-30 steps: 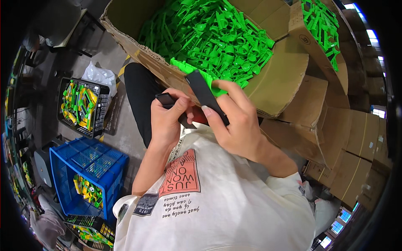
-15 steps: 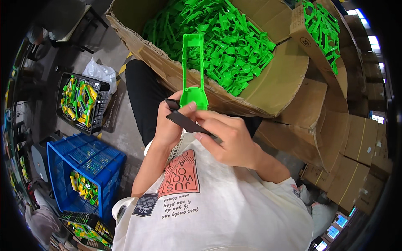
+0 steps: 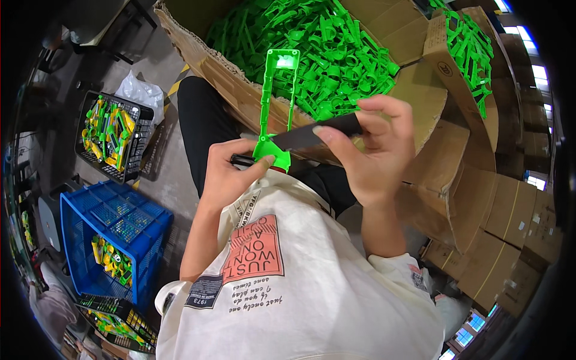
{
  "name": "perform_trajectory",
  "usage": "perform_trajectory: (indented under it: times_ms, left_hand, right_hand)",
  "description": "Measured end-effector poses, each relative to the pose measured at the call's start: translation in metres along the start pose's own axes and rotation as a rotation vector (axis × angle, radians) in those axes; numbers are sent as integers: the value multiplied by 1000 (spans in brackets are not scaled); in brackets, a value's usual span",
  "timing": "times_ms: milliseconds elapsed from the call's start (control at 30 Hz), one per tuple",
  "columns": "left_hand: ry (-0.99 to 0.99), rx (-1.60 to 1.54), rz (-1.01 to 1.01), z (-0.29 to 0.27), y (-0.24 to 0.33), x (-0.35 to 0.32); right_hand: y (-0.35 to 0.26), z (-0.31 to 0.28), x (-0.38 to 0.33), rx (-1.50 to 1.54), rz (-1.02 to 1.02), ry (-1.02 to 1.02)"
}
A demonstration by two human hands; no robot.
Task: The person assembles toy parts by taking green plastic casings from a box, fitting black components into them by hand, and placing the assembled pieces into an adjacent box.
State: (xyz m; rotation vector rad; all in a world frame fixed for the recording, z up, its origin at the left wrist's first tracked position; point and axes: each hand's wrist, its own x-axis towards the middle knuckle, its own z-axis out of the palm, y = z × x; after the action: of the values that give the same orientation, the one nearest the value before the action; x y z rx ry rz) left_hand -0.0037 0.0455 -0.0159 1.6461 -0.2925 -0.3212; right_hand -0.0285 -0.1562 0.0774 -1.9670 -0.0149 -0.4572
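My left hand (image 3: 231, 174) is closed round the lower end of a bright green plastic frame (image 3: 264, 108), thumb on its wider cupped base. The frame's long, hollow, open part stands up away from me. A short black piece (image 3: 242, 160) pokes out beside the left fingers; its kind is hidden. My right hand (image 3: 384, 144) pinches a dark flat strip (image 3: 306, 137) between thumb and fingers. The strip looks blade-like, greyer toward the end at the frame's base and blacker near my fingers. Whether that end touches the base, I cannot tell.
Beyond my hands stands a large cardboard box (image 3: 210, 78) heaped with green plastic parts (image 3: 330, 66). A smaller carton (image 3: 441, 51) with green strips adjoins it at right. Black crates (image 3: 147, 135) and a blue crate (image 3: 123, 207) with green and yellow parts stand left; stacked cartons (image 3: 510, 207) right.
My right hand has moved right and upward, swinging the dark strip's outer end up to the right. My left hand still holds the green frame, now slightly lower and turned a little.
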Motion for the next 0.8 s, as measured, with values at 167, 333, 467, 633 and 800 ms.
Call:
perform_trajectory:
  times_ms: [167,333,467,633,800]
  left_hand:
    - [-75,136,98,-13,6,4]
    - [-115,190,149,-24,5,6]
    - [-21,-40,-40,-16,10,7]
    - [92,-203,-159,3,14,6]
    - [203,-497,-318,17,7,5]
  right_hand:
    - [7,19,12,69,-191,43]
    - [1,26,13,5,-138,108]
    - [21,26,3,70,-36,59]
    - [27,21,-6,108,-29,279]
    - [36,24,-5,339,-12,194]
